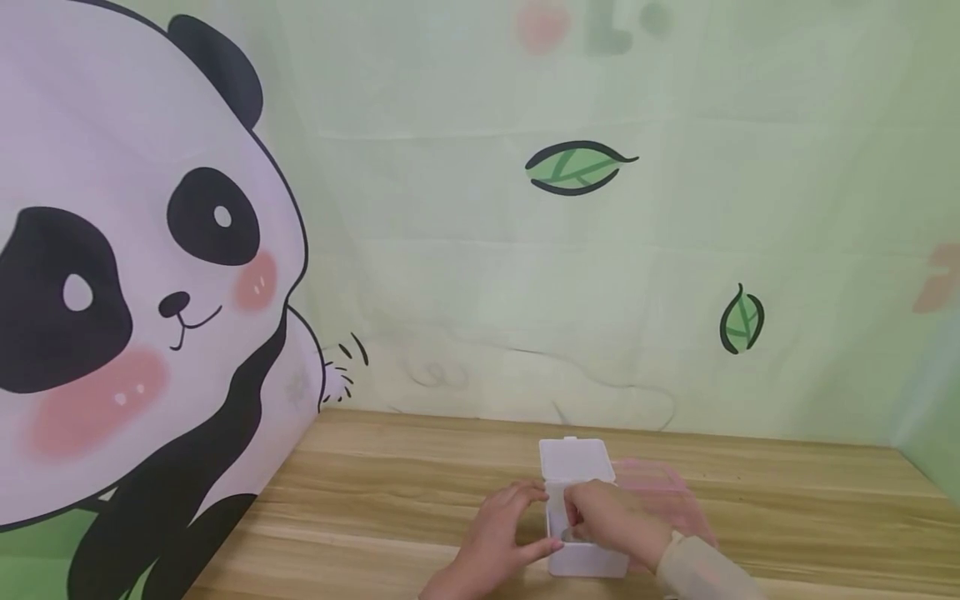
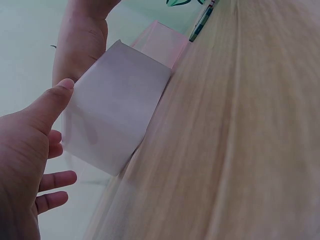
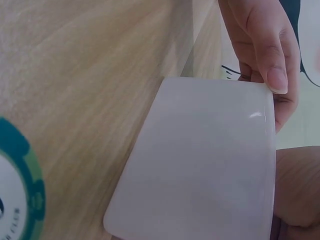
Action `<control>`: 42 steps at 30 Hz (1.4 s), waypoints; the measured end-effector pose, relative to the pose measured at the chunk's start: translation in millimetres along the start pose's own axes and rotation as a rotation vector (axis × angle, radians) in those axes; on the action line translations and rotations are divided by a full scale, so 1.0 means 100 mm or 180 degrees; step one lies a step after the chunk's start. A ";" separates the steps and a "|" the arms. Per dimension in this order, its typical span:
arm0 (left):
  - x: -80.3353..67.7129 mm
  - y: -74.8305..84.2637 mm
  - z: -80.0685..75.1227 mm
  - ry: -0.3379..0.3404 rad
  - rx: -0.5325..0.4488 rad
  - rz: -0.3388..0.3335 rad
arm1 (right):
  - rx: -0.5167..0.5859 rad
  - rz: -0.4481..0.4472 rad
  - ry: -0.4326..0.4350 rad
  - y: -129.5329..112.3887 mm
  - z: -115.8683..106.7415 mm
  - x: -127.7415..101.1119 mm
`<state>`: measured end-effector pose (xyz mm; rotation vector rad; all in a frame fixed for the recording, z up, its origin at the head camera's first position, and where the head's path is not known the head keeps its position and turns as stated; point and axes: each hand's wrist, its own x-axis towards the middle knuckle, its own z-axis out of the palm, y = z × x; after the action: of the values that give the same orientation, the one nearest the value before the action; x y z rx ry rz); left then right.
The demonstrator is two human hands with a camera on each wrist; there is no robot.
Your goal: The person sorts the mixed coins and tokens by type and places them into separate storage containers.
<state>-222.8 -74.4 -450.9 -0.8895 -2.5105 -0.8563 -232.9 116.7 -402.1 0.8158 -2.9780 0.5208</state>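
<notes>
A white box (image 1: 587,561) stands on the table, its hinged lid (image 1: 576,460) tilted back. My left hand (image 1: 495,529) rests at the box's left side, thumb by the near corner and fingers by the far one. The left wrist view shows its other fingers spread loosely beside the wall. My right hand (image 1: 603,515) reaches down inside the box with bent fingers. A small greyish thing (image 1: 573,534) shows under its fingertips, partly hidden, and its kind is unclear. In the right wrist view the box wall (image 3: 200,155) covers most of this hand.
A see-through pink container (image 1: 663,492) lies right of the box, partly behind my right forearm. A green and white poker chip (image 3: 17,195) is at the left edge of the right wrist view. Behind the wooden table (image 1: 375,492) hangs a panda-printed cloth (image 1: 450,275).
</notes>
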 end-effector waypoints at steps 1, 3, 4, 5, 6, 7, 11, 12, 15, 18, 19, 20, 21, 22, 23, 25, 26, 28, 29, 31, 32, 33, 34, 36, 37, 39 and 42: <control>0.00 0.00 0.00 -0.0011 -0.0006 -0.0014 | -0.0013 0.0014 0.0006 0.00 0.00 0.00; 0.00 0.01 0.00 -0.0020 -0.0017 -0.0024 | -0.0043 0.0039 0.0020 -0.01 0.00 0.00; 0.00 0.01 0.00 -0.0018 -0.0014 -0.0025 | -0.0058 0.0051 0.0026 -0.01 0.00 -0.01; 0.00 0.01 0.00 -0.0005 -0.0001 -0.0010 | -0.0075 0.0067 0.0027 -0.01 0.00 -0.01; 0.00 0.01 0.00 0.0001 0.0003 -0.0004 | -0.0085 0.0079 0.0033 -0.01 -0.01 -0.01; 0.00 0.01 0.00 0.0010 0.0005 0.0006 | -0.0087 0.0098 0.0033 -0.02 -0.01 -0.01; -0.01 0.01 0.00 0.0041 0.0023 0.0043 | -0.0090 0.0132 0.0061 -0.02 0.00 -0.01; -0.01 0.00 0.01 0.0038 0.0014 0.0040 | -0.0102 0.0118 0.0073 -0.02 0.00 -0.01; 0.00 0.00 0.01 0.0041 0.0009 0.0047 | -0.0155 0.0038 0.0115 -0.01 0.00 0.00; 0.00 0.00 0.01 0.0032 0.0001 0.0027 | -0.0155 -0.0010 0.0115 -0.01 0.00 -0.01; 0.00 0.00 0.01 0.0028 0.0002 0.0019 | -0.0143 -0.0015 0.0113 -0.01 0.00 -0.01; 0.00 0.00 0.01 0.0023 -0.0001 0.0012 | -0.0131 -0.0008 0.0109 -0.01 -0.01 -0.01; 0.00 0.00 0.01 0.0019 -0.0003 0.0008 | -0.0110 0.0003 0.0104 -0.01 -0.01 -0.02; 0.00 0.00 0.01 0.0011 -0.0013 -0.0004 | -0.0095 0.0013 0.0100 -0.01 -0.01 -0.02; 0.00 0.01 0.01 0.0008 -0.0021 -0.0006 | -0.0087 0.0007 0.0107 -0.01 -0.02 -0.03; 0.00 0.00 0.01 0.0004 -0.0036 -0.0008 | -0.0062 0.0011 0.0106 -0.02 -0.02 -0.04; 0.00 0.00 0.01 0.0006 -0.0034 -0.0007 | -0.0043 0.0008 0.0110 -0.02 -0.02 -0.04; 0.01 0.00 0.01 0.0004 -0.0041 -0.0005 | -0.0010 -0.0015 0.0114 -0.01 -0.03 -0.04; 0.01 0.00 0.02 -0.0001 -0.0051 -0.0003 | 0.0007 -0.0025 0.0114 0.00 -0.03 -0.05; 0.01 0.00 0.03 -0.0003 -0.0063 -0.0001 | 0.0035 -0.0028 0.0110 0.01 -0.03 -0.06; 0.01 0.00 0.03 -0.0005 -0.0074 -0.0003 | 0.0044 -0.0031 0.0114 0.02 -0.03 -0.06; 0.01 0.01 0.03 0.0000 -0.0079 0.0013 | 0.0048 -0.0040 0.0125 0.02 -0.04 -0.07; 0.02 0.01 0.03 0.0003 -0.0090 0.0016 | 0.0048 -0.0049 0.0135 0.02 -0.04 -0.07; 0.02 0.01 0.03 0.0022 -0.0077 0.0033 | 0.0061 -0.0057 0.0160 0.03 -0.05 -0.08; 0.02 0.01 0.03 0.0033 -0.0065 0.0045 | 0.0075 -0.0069 0.0175 0.03 -0.06 -0.08; 0.02 0.01 0.03 0.0049 -0.0060 0.0060 | 0.0089 -0.0075 0.0192 0.02 -0.07 -0.09; 0.01 0.00 0.03 0.0065 -0.0038 0.0066 | 0.0105 -0.0035 0.0203 0.02 -0.08 -0.11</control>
<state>-224.0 -72.0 -453.1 -0.9045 -2.4770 -0.8702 -225.1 126.6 -396.4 0.8018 -2.9128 0.5854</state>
